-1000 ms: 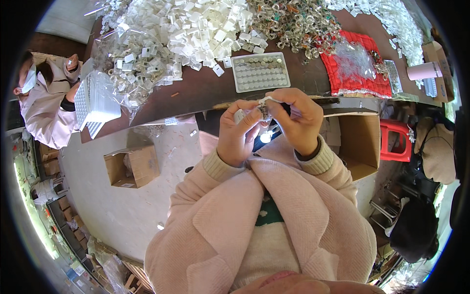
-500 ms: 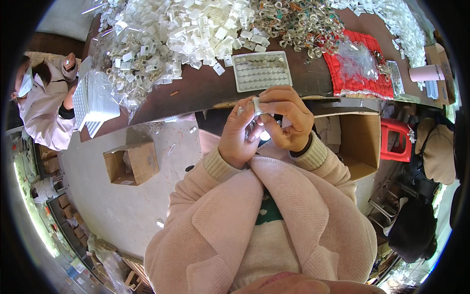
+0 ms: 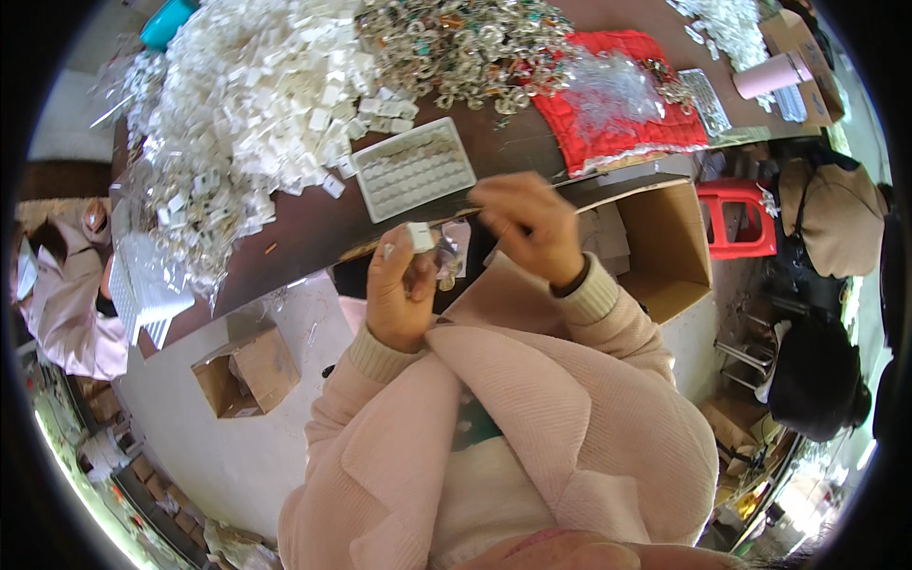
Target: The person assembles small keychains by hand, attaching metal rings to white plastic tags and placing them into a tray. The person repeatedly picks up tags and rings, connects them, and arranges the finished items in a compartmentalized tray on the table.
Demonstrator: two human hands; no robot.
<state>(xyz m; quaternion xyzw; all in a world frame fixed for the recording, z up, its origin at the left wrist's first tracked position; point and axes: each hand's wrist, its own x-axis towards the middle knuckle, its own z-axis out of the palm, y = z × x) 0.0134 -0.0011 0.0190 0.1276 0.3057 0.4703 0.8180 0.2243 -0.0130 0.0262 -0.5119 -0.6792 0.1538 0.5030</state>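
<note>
My left hand (image 3: 403, 296) holds up a small white plastic box (image 3: 419, 237) between thumb and fingers, in front of the table edge. My right hand (image 3: 534, 231) is apart from it, raised to the right near the table edge. Motion blurs its fingers, so whether anything is between them cannot be made out. Just beyond my hands lies a pale plastic tray (image 3: 391, 196) with rows of round hollows; the rows toward the back seem to hold small pieces.
Heaps of white plastic pieces (image 3: 275, 104) and ring-like clear and coloured pieces (image 3: 465, 47) cover the far table. A red cloth (image 3: 589, 123) bears clear plastic bags. Cardboard boxes (image 3: 679, 247) stand below the edge. Another person (image 3: 81, 304) sits at the left beside stacked trays (image 3: 152, 294).
My hands have separated: the left keeps the white box, while the right has let go and moved away to the right. The whole view has shifted and tilted.
</note>
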